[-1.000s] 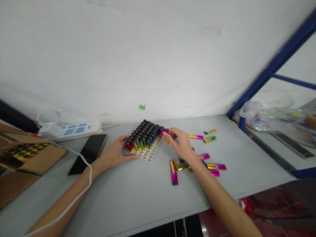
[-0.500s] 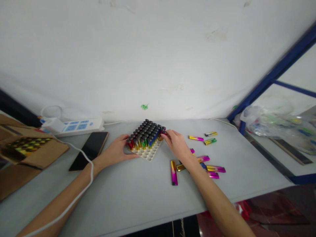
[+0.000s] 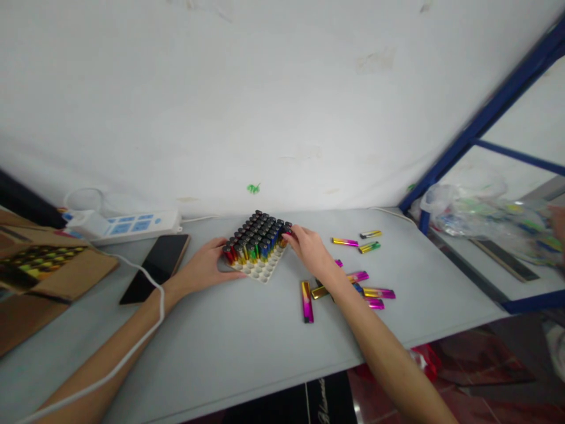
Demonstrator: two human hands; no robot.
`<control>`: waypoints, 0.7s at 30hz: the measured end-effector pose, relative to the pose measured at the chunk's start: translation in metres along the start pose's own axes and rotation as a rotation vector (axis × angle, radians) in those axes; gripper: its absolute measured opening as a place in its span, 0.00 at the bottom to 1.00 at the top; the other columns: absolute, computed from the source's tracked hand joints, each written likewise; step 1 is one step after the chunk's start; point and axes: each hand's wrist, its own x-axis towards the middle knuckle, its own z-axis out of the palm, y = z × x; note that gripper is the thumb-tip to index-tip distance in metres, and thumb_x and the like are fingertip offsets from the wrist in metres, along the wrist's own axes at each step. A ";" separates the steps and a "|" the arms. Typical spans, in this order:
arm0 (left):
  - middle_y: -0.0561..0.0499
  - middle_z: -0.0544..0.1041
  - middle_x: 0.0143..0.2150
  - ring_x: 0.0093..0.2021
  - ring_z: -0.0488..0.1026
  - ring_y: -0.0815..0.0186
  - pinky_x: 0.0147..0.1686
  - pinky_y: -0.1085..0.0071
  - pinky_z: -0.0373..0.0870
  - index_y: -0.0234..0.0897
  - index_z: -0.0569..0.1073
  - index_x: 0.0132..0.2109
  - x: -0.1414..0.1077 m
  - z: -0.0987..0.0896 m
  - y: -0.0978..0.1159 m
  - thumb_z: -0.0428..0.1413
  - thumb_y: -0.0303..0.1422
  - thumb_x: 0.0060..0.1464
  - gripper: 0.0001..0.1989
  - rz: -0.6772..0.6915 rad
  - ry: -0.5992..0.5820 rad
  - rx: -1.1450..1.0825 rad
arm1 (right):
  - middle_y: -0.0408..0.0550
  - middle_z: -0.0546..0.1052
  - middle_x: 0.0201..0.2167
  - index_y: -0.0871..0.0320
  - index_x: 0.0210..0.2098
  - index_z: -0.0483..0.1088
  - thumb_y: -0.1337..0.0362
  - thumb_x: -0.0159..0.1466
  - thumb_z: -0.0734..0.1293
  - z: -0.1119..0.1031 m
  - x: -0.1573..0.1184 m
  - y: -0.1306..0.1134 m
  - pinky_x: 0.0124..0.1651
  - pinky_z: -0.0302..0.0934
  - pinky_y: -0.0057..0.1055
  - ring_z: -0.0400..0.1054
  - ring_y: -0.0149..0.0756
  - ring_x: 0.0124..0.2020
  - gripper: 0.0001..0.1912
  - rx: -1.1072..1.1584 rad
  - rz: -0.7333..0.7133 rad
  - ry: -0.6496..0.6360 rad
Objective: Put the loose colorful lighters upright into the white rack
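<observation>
A pale tray (image 3: 265,274) with round holes stands on the table in front of me. Shiny lighters (image 3: 258,235) with dark tops and coloured bodies fill most of it upright; bare holes show along its front right side. My left hand (image 3: 203,266) holds the tray's left side, thumb along the front edge and fingers behind. At the right corner, my right hand (image 3: 309,247) pinches a dark-topped lighter (image 3: 286,230) at the row's end; its lower part is mostly hidden. Several loose lighters (image 3: 308,301), pink, gold and green, lie under and beside my right forearm.
A black phone (image 3: 154,268) and a white power strip (image 3: 140,225) lie left, near an opened cardboard box (image 3: 88,274) holding yellow-and-black items. A white cable (image 3: 162,309) crosses my left forearm. Plastic bags (image 3: 477,215) sit beyond the blue frame (image 3: 445,159), right.
The view has shifted slightly, so everything sits a little further left and up. Both hands keep their places at the tray, the right still pinching at its right corner.
</observation>
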 end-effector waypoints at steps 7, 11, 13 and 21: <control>0.35 0.85 0.55 0.58 0.81 0.37 0.64 0.44 0.77 0.39 0.84 0.44 0.001 -0.001 0.002 0.70 0.60 0.44 0.31 0.014 -0.004 0.004 | 0.50 0.83 0.37 0.55 0.43 0.72 0.63 0.80 0.67 0.007 0.002 0.008 0.41 0.63 0.30 0.76 0.39 0.37 0.07 0.075 -0.042 0.063; 0.34 0.85 0.55 0.58 0.81 0.36 0.65 0.44 0.77 0.39 0.85 0.44 0.002 -0.001 0.002 0.70 0.61 0.44 0.31 0.026 -0.001 0.009 | 0.49 0.83 0.36 0.56 0.44 0.71 0.64 0.80 0.67 0.008 0.000 0.007 0.39 0.62 0.30 0.76 0.39 0.35 0.06 0.098 0.009 0.054; 0.34 0.85 0.55 0.58 0.81 0.37 0.64 0.45 0.77 0.39 0.85 0.44 0.002 -0.001 0.001 0.71 0.61 0.44 0.32 0.025 0.006 0.013 | 0.50 0.83 0.36 0.56 0.45 0.71 0.64 0.80 0.66 0.005 0.000 0.004 0.39 0.61 0.30 0.77 0.39 0.35 0.06 0.079 0.040 0.025; 0.38 0.85 0.55 0.58 0.81 0.40 0.66 0.46 0.76 0.39 0.85 0.44 0.000 0.001 -0.002 0.70 0.65 0.44 0.35 0.025 0.013 0.027 | 0.59 0.87 0.46 0.58 0.55 0.74 0.58 0.83 0.64 -0.012 0.003 -0.019 0.43 0.62 0.33 0.82 0.46 0.45 0.12 -0.132 0.121 -0.171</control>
